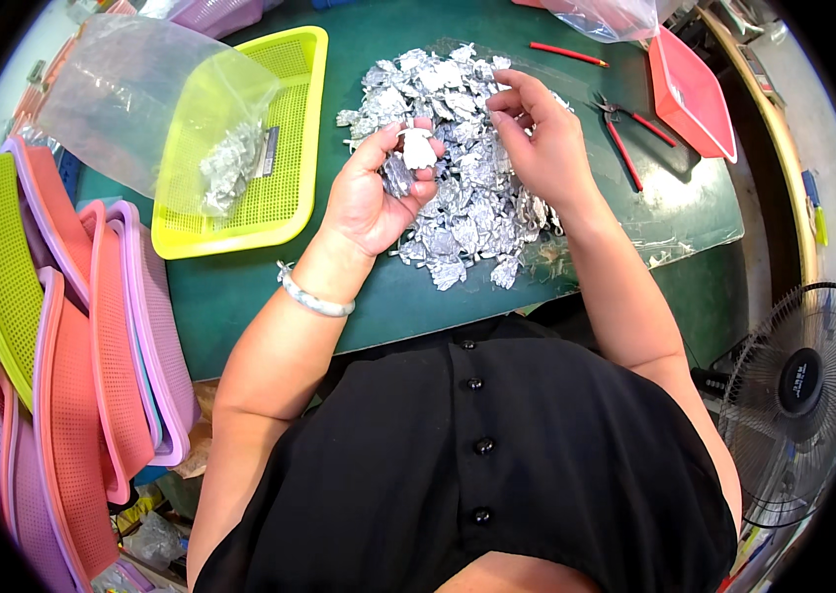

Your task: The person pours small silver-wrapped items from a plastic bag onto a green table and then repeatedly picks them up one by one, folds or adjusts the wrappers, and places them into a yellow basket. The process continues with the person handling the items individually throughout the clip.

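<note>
My left hand (378,193) is closed around a few small silvery metal pieces (419,149), the brightest one facing up between thumb and fingers. A bangle circles that wrist. Over the right side of a heap of similar silvery pieces (462,212), my right hand (546,143) has its fingers bent, with thumb and index apart. Nothing shows between them. The heap spreads over the green table (240,306) between and beyond both hands. Parts of it are hidden behind the hands.
A yellow-green basket (304,188) at left bears a clear plastic bag (112,99) with silvery pieces. Pliers (624,148) with red handles, a red pencil (566,53) and a pink tray (685,99) lie right. Stacked baskets (72,415) stand lower left; a fan (794,395) is lower right.
</note>
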